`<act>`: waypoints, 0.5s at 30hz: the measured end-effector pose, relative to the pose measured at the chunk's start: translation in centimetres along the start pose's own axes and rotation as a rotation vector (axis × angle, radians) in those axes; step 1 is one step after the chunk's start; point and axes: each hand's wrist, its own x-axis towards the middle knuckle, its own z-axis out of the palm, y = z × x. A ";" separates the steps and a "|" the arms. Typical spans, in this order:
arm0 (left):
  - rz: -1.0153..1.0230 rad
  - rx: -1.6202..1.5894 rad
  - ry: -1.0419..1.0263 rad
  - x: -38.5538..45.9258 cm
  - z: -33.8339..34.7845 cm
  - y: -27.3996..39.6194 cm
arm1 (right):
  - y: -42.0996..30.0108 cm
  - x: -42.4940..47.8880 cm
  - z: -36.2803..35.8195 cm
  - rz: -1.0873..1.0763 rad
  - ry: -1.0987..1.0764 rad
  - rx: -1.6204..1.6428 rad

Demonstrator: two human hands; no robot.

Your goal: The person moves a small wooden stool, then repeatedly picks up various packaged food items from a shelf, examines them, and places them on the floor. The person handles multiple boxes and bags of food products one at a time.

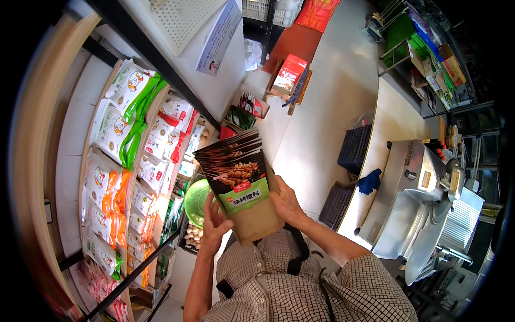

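Observation:
A tilted open-topped cardboard display box (257, 219) is held before my chest. In it stand several dark seasoning packets (237, 165) with pictures of meat skewers and a green label band. My right hand (286, 201) grips the box's right side, with its fingers partly hidden behind it. At the left side my left hand (215, 221) has its fingers spread against the box edge; how firmly it bears the box cannot be told. A green plastic basket (197, 203) lies beyond my left hand, above a dark crate of eggs or mushrooms (193, 235).
Shelves (134, 189) of bagged goods stand at left, crossed by black metal bars. Boxes of packets (251, 105) and a red-packet box (289, 76) sit on the floor ahead. At right, a metal slicer (410, 201) and a blue cloth (369, 181) rest on a table, near dark crates (355, 147).

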 end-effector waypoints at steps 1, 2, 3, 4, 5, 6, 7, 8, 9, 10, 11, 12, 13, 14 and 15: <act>-0.056 0.017 0.026 0.7 0.2 -0.4 | 0.9 1.0 -0.4 0.025 0.002 0.036; -0.114 0.034 0.054 1.3 0.4 -0.6 | 2.6 2.2 -0.7 0.068 0.004 0.065; -0.172 0.049 0.077 1.7 0.8 -0.9 | 4.6 3.3 -1.0 0.111 0.010 0.091; -0.149 0.075 0.064 2.2 0.3 -1.9 | 5.7 4.4 -1.4 0.149 0.014 0.115; -0.181 0.093 0.106 2.1 0.0 -2.5 | 6.9 5.3 -2.0 0.162 0.034 0.121; -0.210 0.110 0.151 2.3 0.0 -3.1 | 7.7 6.5 -2.7 0.171 0.050 0.125; -0.240 0.130 0.193 2.5 -0.1 -3.6 | 8.7 7.8 -3.3 0.181 0.068 0.132; -0.268 0.193 0.253 2.6 -0.1 -4.0 | 10.8 9.3 -3.6 0.112 0.130 0.101; -0.298 0.191 0.303 2.6 -0.5 -4.7 | 12.6 10.8 -4.1 0.114 0.150 0.094; -0.331 0.189 0.353 2.4 -1.0 -5.3 | 14.0 12.3 -4.7 0.119 0.168 0.087; -0.365 0.186 0.404 2.2 -1.4 -5.9 | 15.4 13.6 -5.2 0.124 0.186 0.078; -0.375 0.191 0.460 1.9 -1.6 -6.6 | 16.2 15.0 -5.4 0.116 0.207 0.081; -0.417 0.236 0.490 1.6 -2.3 -7.4 | 17.8 16.2 -5.9 0.157 0.201 0.070; -0.444 0.244 0.537 1.4 -2.8 -8.3 | 19.7 18.0 -6.4 0.157 0.215 0.114; -0.477 0.255 0.584 1.3 -3.0 -8.9 | 21.6 19.6 -6.5 0.163 0.229 0.160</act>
